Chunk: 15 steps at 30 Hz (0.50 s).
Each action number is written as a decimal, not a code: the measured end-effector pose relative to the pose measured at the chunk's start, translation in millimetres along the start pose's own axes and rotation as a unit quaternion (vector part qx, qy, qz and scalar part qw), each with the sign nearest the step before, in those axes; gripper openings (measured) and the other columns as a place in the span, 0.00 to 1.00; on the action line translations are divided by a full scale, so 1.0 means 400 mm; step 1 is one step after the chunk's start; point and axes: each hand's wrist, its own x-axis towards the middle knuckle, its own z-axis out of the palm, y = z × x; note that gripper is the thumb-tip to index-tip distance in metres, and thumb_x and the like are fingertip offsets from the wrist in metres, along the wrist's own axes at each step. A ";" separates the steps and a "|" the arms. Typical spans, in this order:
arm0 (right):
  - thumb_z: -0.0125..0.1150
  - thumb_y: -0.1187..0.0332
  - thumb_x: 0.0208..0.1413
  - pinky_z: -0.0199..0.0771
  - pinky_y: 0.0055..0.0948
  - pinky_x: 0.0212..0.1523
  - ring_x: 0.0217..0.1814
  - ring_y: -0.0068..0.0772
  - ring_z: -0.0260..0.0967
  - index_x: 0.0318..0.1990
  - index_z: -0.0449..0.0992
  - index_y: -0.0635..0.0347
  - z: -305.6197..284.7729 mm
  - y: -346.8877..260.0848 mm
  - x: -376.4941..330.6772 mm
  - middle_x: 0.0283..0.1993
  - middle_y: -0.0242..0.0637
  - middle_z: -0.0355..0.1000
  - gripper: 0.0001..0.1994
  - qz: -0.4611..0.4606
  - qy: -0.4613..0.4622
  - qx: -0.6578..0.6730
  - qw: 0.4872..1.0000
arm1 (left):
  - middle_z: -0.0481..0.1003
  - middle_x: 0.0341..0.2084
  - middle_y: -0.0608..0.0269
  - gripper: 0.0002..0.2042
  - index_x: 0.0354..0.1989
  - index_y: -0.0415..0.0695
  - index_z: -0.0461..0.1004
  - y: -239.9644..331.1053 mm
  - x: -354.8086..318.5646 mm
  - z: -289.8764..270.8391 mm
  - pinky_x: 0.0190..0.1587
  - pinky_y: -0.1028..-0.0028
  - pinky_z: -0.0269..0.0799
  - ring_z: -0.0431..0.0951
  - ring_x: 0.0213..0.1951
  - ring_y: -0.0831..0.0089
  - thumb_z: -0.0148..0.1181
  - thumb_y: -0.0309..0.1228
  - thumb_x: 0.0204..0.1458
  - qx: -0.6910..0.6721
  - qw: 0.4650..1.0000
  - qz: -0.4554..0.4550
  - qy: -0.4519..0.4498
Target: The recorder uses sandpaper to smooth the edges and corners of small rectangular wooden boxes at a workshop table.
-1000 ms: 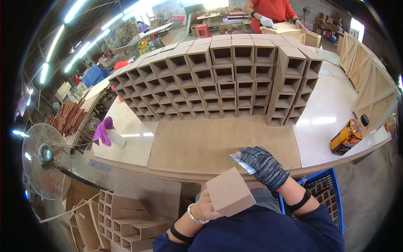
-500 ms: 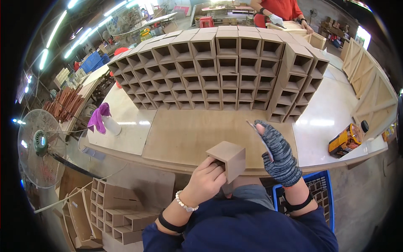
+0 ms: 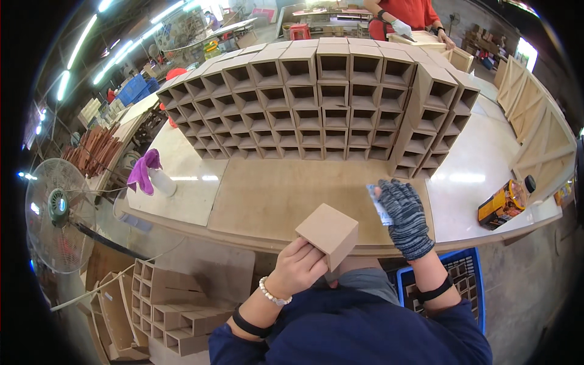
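Note:
A brown, square-sided fibreboard box (image 3: 327,230) is tilted above the table's near edge, its smooth faces showing. My bare left hand (image 3: 298,266) grips it at the lower left, the fingertips curled over its edge and partly hidden. To the right, my right hand (image 3: 406,216) wears a grey knitted glove with the thumb tip bare. Between thumb and fingers it holds a thin piece of sandpaper (image 3: 380,205), its white-and-blue back showing. The sandpaper is apart from the box.
Open-ended boxes (image 3: 333,91) are stacked in a wall across the table (image 3: 267,201). A jar with an orange label (image 3: 502,204) stands right; a purple cloth (image 3: 145,171) hangs left, near a fan (image 3: 58,204). A blue crate (image 3: 480,292) sits below. A person in red (image 3: 410,15) works beyond.
My left hand has turned the box so that its open end no longer faces me. My right hand has tipped, bringing the sandpaper from edge-on to showing its back, slightly lower.

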 end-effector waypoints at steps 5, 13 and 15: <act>0.53 0.81 0.39 0.57 0.40 0.57 0.54 0.44 0.63 0.54 0.66 0.51 0.002 0.016 -0.007 0.52 0.41 0.67 0.29 0.041 0.048 0.080 0.995 | 0.72 0.22 0.60 0.07 0.28 0.40 0.69 -0.014 0.032 0.029 0.52 0.66 0.63 0.73 0.28 0.68 0.53 0.25 0.38 0.103 0.989 -0.095 -0.044; 0.52 0.84 0.38 0.62 0.38 0.54 0.51 0.45 0.65 0.52 0.67 0.56 0.033 -0.010 -0.044 0.50 0.45 0.67 0.28 0.007 0.044 0.135 0.990 | 0.70 0.41 0.52 0.21 0.44 0.41 0.68 -0.122 -0.008 0.150 0.51 0.63 0.62 0.67 0.46 0.55 0.62 0.26 0.36 -0.121 0.951 -0.284 -0.028; 0.49 0.86 0.37 0.62 0.36 0.55 0.52 0.45 0.64 0.52 0.67 0.57 0.028 -0.009 -0.065 0.50 0.45 0.67 0.29 0.033 0.039 0.179 0.982 | 0.67 0.45 0.50 0.25 0.47 0.41 0.65 -0.143 -0.015 0.126 0.53 0.64 0.60 0.65 0.50 0.55 0.64 0.28 0.36 -0.123 0.946 -0.301 0.003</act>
